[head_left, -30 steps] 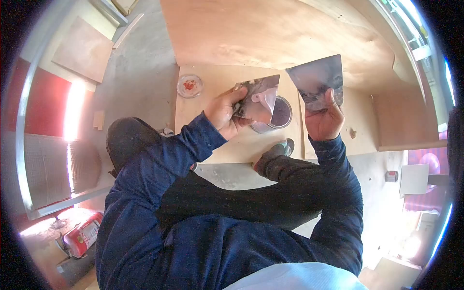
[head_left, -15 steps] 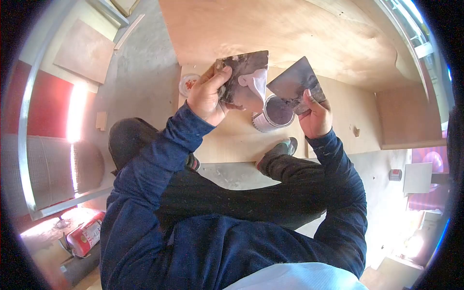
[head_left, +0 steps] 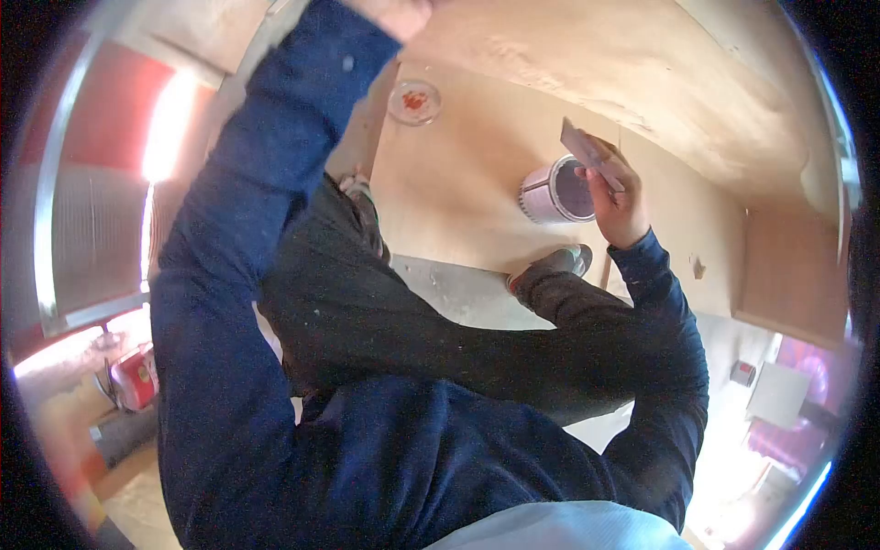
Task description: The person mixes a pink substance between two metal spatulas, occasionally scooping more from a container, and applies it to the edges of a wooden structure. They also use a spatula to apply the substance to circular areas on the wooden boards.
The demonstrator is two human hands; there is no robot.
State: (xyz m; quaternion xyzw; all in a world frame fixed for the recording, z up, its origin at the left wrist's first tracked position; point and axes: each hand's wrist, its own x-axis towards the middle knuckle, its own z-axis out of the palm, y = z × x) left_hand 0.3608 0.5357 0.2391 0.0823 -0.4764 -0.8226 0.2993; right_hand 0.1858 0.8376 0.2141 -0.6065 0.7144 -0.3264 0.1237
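Note:
My left hand [head_left: 399,14] reaches up to the top edge of the view, over the wooden panel. Its fingers are cut off and blurred, so what it holds does not show. My right hand [head_left: 621,206] is closed around a flat putty scraper [head_left: 591,158], now seen nearly edge-on. Just left of that hand stands an open can [head_left: 541,195] with a pale label, tilted in view by the lens. Its inside looks greyish, and the scraper hangs close to its rim.
A round clear dish [head_left: 414,102] with orange-red bits sits on the plywood sheet [head_left: 458,174]. The large wooden panel [head_left: 678,101] rises behind it. My shoe [head_left: 555,264] is near the can. A red fire extinguisher [head_left: 137,378] lies at lower left.
My left hand, which held a scraper with pale putty, has swung up and left to the frame's edge. My right hand has turned its scraper edge-on. The view has shifted.

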